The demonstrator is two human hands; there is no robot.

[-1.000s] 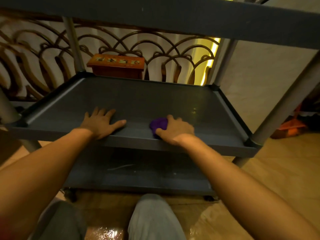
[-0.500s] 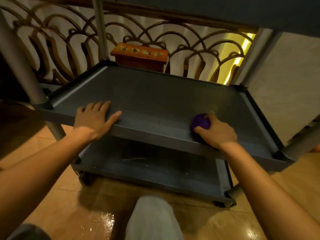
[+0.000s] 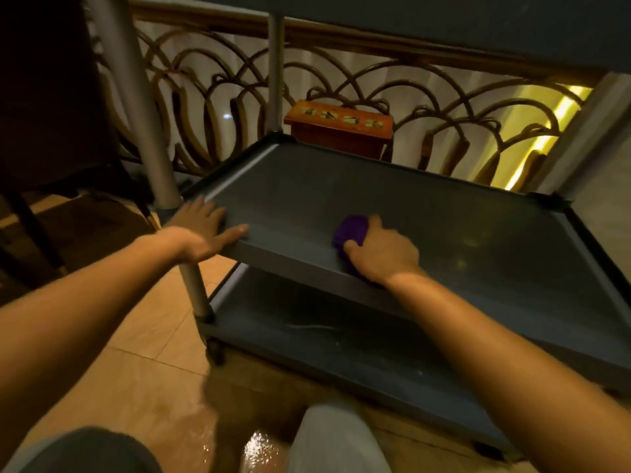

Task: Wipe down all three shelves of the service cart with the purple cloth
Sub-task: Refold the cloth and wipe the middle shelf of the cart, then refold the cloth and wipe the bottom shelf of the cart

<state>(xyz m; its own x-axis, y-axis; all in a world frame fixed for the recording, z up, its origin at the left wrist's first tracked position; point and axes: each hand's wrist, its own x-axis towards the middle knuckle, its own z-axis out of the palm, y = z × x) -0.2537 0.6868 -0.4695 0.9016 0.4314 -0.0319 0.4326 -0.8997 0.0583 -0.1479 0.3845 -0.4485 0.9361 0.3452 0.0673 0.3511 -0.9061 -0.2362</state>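
The dark grey service cart stands in front of me, its middle shelf (image 3: 426,213) at hand height. My right hand (image 3: 382,252) presses the bunched purple cloth (image 3: 350,228) onto that shelf near its front edge, left of centre. My left hand (image 3: 201,228) lies flat with spread fingers on the shelf's front left corner, beside the grey corner post (image 3: 136,107). The bottom shelf (image 3: 341,339) shows below, with pale smears on it. The underside of the top shelf (image 3: 444,25) crosses the top of the view.
A wooden box (image 3: 339,131) with a patterned lid sits behind the cart against an ornate scroll railing (image 3: 375,83). A dark chair (image 3: 44,107) stands at the left. The tiled floor (image 3: 143,363) gleams wet near my knees (image 3: 338,438).
My right hand has slid the cloth right and then back left along the middle shelf's front. My left hand has shifted to the shelf's left corner. The view has swung left.
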